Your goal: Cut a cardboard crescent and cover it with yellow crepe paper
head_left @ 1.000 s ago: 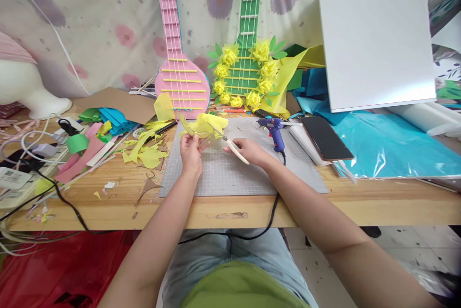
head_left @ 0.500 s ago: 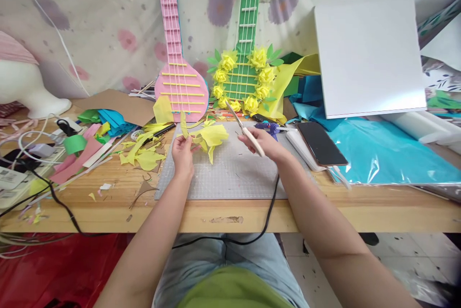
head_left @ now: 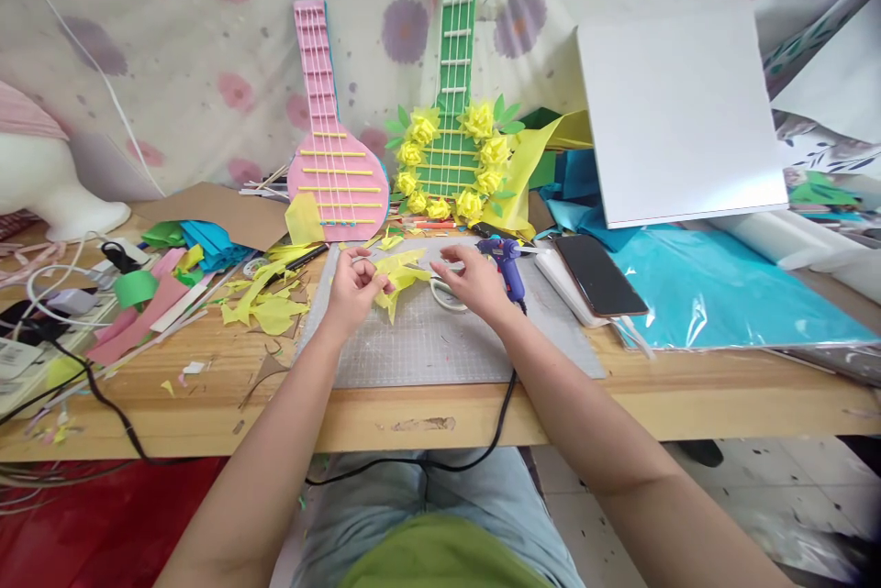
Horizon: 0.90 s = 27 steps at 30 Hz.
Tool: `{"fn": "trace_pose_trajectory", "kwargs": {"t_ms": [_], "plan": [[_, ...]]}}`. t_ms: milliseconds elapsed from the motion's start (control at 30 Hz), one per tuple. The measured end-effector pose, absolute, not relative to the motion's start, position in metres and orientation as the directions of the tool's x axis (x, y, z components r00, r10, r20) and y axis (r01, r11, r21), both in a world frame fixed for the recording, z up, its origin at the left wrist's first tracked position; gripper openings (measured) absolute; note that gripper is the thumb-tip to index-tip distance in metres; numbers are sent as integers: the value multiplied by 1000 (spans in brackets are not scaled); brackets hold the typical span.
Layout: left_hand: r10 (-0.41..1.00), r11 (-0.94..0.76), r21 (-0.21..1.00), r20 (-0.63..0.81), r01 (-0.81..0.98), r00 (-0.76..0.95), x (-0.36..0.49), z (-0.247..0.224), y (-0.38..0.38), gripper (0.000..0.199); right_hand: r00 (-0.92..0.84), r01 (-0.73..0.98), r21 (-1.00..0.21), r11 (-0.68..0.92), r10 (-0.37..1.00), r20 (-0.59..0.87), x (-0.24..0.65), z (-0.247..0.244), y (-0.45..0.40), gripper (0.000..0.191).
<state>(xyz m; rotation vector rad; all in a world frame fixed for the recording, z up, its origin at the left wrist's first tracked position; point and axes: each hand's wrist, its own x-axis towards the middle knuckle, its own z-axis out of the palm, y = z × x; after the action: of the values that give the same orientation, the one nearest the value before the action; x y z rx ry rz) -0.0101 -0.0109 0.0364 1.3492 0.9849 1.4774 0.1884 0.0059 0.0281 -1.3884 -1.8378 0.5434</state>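
Observation:
My left hand (head_left: 358,290) is closed in a pinch at the edge of a crumpled piece of yellow crepe paper (head_left: 399,276), its fingertips partly hiding the paper. Across from it, my right hand (head_left: 476,281) hovers with thumb and fingers apart, holding nothing. Scissors with pale handles (head_left: 447,296) lie just under and left of the right hand, their blades mostly hidden by the yellow paper. Both hands are over a grey cutting mat (head_left: 427,354). Right of the right hand lies a blue-purple glue gun (head_left: 507,265).
A pink paper instrument (head_left: 337,175) and a green one (head_left: 454,65) with yellow flowers lean at the back. Yellow scraps (head_left: 272,308) lie left of the mat. A phone (head_left: 600,274), blue wrapped sheets (head_left: 743,294) and a white board (head_left: 681,111) are on the right. A black cable (head_left: 506,414) crosses the table edge.
The scissors have left my right hand and lie on the mat. That hand moved left with its fingers opened. The yellow paper is lower, and my view shifted slightly right.

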Motion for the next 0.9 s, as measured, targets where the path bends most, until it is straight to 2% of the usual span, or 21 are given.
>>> {"fn": "trace_pose_trajectory", "kwargs": {"t_ms": [33, 100, 167, 300, 367, 400, 467, 533, 600, 633, 700, 767, 833, 900], "plan": [[960, -274, 959, 278, -70, 46, -8, 39, -11, 43, -146, 483, -805, 346, 938, 315, 187, 29, 6, 37], [961, -241, 970, 241, -17, 135, -2, 42, -11, 41, -220, 279, -903, 326, 937, 271, 184, 29, 6, 38], [968, -201, 979, 194, 33, 159, 3, 42, -10, 43, -248, 213, -947, 242, 950, 187, 183, 27, 8, 33], [990, -5, 1000, 2, 20, 142, 8, 42, -7, 54, -162, 39, -998, 54, 986, 47, 187, 24, 14, 30], [999, 24, 999, -25, 23, 42, 5, 45, -7, 44, -114, -60, -998, -14, 993, -7, 190, 22, 17, 30], [998, -10, 998, 13, 68, -53, 3, 47, -6, 36, -91, -92, -995, -45, 995, -36, 191, 22, 18, 29], [946, -116, 953, 192, 280, -262, -3, 52, -6, 24, -38, -138, -986, -97, 995, -93, 193, 20, 21, 26], [850, -182, 809, 415, 558, -325, -7, 57, -4, 20, 32, -180, -975, -135, 989, -142, 193, 17, 25, 21], [828, -222, 639, 523, 737, -204, -7, 55, -1, 22, 105, -206, -966, -157, 978, -181, 192, 13, 28, 16], [849, -248, 577, 516, 778, -111, -6, 51, 1, 26, 134, -204, -965, -165, 972, -194, 191, 11, 29, 14], [904, -300, 509, 422, 807, 70, -2, 37, 7, 39, 164, -159, -972, -174, 966, -200, 188, 7, 30, 11], [950, -251, 488, 289, 836, 116, 1, 19, 12, 48, 161, -67, -986, -156, 973, -165, 185, 1, 31, 8], [972, -218, 466, 184, 858, 147, -1, 4, 17, 43, 145, 37, -993, -108, 984, -101, 182, -5, 30, 5], [978, -200, 410, 137, 890, 157, -9, -3, 19, 38, 130, 118, -991, -66, 990, -50, 180, -9, 30, 4]]}}
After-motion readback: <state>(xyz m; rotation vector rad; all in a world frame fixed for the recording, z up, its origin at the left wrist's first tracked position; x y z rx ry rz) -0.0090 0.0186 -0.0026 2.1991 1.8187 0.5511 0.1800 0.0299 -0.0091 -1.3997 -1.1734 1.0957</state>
